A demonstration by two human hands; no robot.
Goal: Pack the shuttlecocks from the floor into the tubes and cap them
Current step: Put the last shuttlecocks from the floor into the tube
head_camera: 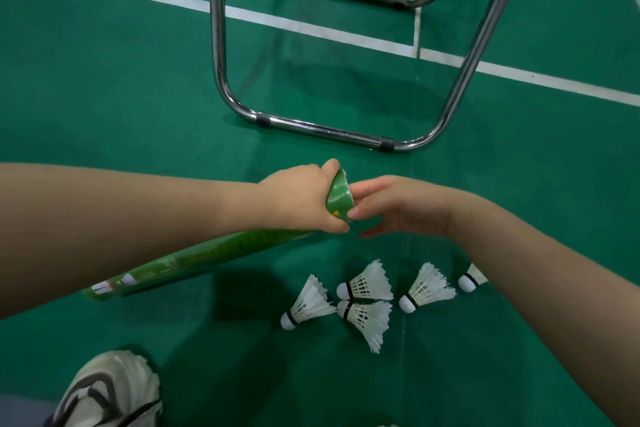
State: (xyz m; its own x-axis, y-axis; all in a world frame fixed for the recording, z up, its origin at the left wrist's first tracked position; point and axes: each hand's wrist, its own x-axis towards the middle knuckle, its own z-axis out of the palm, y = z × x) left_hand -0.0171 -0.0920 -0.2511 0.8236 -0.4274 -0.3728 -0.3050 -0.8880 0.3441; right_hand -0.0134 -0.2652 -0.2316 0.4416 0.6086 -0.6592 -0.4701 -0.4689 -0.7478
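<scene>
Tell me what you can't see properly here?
Head view.
Inside the tube: the left hand and right hand hide its mouth.
Far-right shuttlecock: the right forearm hides its feathers.
Shoe: cut off by the bottom edge.
Chair legs: cut off by the top edge.

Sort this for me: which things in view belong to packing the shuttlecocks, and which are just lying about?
Job: green tube, gripped by the left hand; right hand, fingertips at the tube's open end; five shuttlecocks on the floor.
Lying about: chrome frame; shoe; white court lines.
</scene>
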